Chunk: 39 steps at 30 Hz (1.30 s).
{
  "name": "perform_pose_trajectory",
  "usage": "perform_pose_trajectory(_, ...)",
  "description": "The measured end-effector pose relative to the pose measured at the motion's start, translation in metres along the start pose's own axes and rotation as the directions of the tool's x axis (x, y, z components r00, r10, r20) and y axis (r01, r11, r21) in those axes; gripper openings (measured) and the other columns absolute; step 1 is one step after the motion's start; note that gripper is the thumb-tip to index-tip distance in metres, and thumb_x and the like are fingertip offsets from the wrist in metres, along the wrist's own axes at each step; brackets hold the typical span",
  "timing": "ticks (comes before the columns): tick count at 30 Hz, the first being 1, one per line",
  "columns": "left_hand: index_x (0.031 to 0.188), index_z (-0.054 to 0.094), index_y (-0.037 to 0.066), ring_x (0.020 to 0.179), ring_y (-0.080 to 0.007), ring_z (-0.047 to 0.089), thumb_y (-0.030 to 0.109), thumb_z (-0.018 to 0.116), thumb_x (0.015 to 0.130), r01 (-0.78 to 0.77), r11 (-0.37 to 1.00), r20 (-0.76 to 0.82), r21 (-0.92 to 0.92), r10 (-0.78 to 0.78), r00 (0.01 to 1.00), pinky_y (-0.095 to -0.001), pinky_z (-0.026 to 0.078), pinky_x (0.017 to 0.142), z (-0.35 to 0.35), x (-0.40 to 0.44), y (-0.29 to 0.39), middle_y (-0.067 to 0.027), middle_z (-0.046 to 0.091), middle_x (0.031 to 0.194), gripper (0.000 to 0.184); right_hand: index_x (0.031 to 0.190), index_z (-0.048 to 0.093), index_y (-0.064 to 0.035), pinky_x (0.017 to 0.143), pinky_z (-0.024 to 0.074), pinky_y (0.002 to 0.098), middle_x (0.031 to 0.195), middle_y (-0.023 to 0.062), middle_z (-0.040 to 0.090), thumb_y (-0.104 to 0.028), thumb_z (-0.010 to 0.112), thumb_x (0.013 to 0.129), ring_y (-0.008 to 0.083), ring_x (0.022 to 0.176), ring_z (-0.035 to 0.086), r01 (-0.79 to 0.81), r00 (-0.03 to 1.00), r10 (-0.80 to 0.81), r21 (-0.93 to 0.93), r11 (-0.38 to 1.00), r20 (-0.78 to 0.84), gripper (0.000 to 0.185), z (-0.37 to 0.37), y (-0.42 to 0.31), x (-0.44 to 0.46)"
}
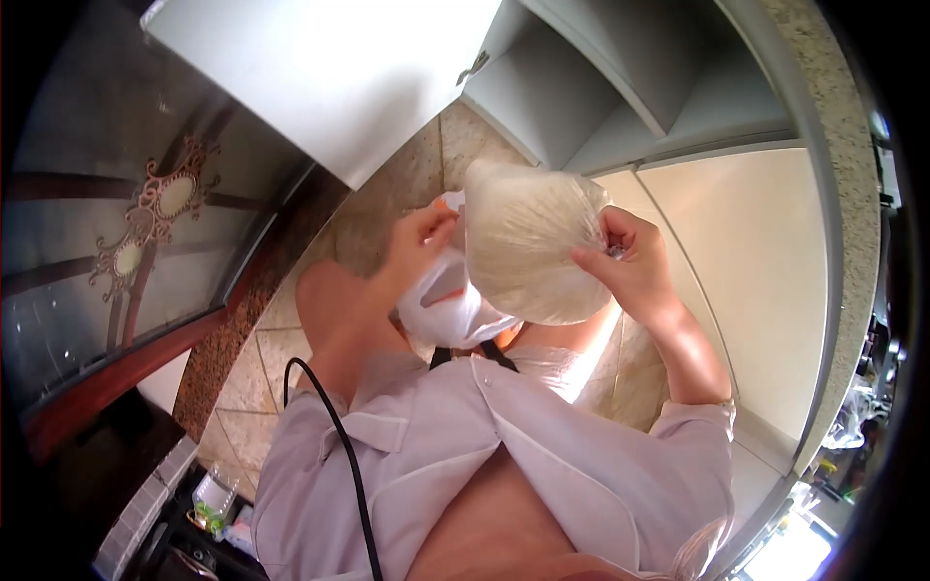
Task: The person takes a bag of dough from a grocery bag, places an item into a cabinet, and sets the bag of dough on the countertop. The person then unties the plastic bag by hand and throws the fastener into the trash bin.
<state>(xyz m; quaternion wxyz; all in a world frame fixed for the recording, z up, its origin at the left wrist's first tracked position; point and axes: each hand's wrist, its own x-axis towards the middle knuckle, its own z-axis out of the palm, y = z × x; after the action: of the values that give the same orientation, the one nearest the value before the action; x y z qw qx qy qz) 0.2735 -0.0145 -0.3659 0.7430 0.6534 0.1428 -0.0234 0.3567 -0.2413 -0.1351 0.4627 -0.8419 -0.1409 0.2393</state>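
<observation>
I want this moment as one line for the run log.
left hand: holding white bag | right hand: pinching translucent bag at gathered end | cabinet door: open

I record one rounded, translucent cream plastic bag (533,247) and one crumpled white plastic bag (441,320) marked orange. My cloth shirt (426,465) is pale lilac-grey, piped white. I find the tiled floor (237,387) mottled beige, darker-lined; the flat cabinet door (320,68) white; the stone bench edge (823,77) speckled grey-beige; the thin cord (353,460) black.
</observation>
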Motion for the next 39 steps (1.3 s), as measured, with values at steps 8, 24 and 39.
perform_pose_trajectory(8,0.145,0.022,0.011,0.125,-0.0265,0.045,0.073,0.024,0.084,0.67,0.592,0.648,-0.447,-0.302,0.699,-0.0416,0.039,0.101,0.036,-0.02,0.034,-0.0127,0.044,0.137,0.087,0.065,0.039,-0.0047,0.054,0.0332,0.0228,0.06,-0.0038,0.038,-0.003,0.069,0.07,0.0051,0.061,0.038,0.11,0.993,-0.111,-0.042,0.993,-0.029,0.03,-0.02,-0.033,0.02)
perform_pose_trajectory(24,0.138,0.029,0.011,0.118,-0.0203,0.047,0.053,0.053,0.088,0.224,0.728,0.133,-0.648,-0.182,0.974,-0.0353,0.04,0.097,0.081,0.131,0.01,-0.007,0.045,0.132,0.07,0.063,0.046,-0.004,0.05,0.0347,0.023,0.059,-0.0024,0.045,-0.001,0.07,0.066,0.0058,0.055,0.041,0.327,0.854,-0.294,0.004,0.945,-0.429,0.024,-0.014,0.071,0.177)
perform_pose_trajectory(39,0.146,-0.009,0.004,0.13,-0.0292,0.035,0.025,0.076,0.076,0.135,0.924,0.093,-0.359,-0.108,0.99,-0.0361,0.033,0.103,0.088,0.183,-0.022,-0.0221,0.025,0.145,0.111,0.071,0.049,-0.008,0.047,0.032,0.0227,0.065,-0.0041,0.046,0.0,0.069,0.069,0.0051,0.055,0.041,0.232,0.849,0.02,0.405,0.885,-0.529,0.021,0.003,0.211,0.267)
